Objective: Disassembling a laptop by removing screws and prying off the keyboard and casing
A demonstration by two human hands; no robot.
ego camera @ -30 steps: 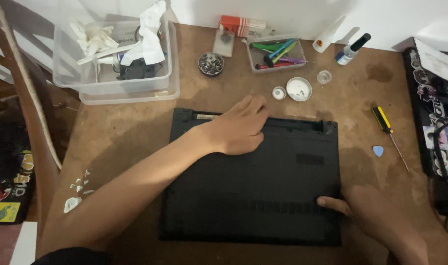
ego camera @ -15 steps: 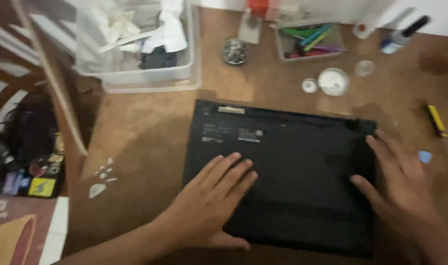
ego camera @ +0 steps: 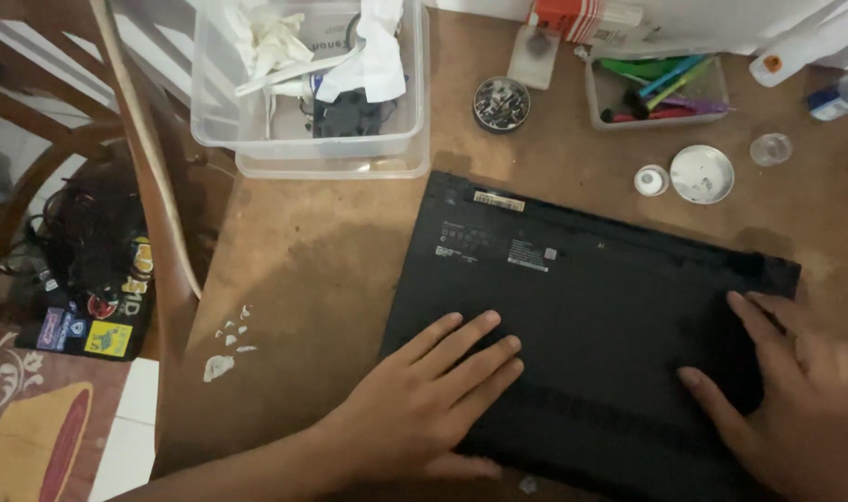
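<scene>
Lying upside down on the brown wooden desk, the black laptop is pressed by both hands: the left hand rests flat with fingers spread, the right hand is laid open at its right edge. Its bottom cover is seen in place; no opening is visible.

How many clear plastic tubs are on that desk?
2. A big clear tub sits at the desk's far left, holding white rags and a small black fan. A smaller tray of coloured tools sits far right. Others may lie beyond the picture's edge.
</scene>
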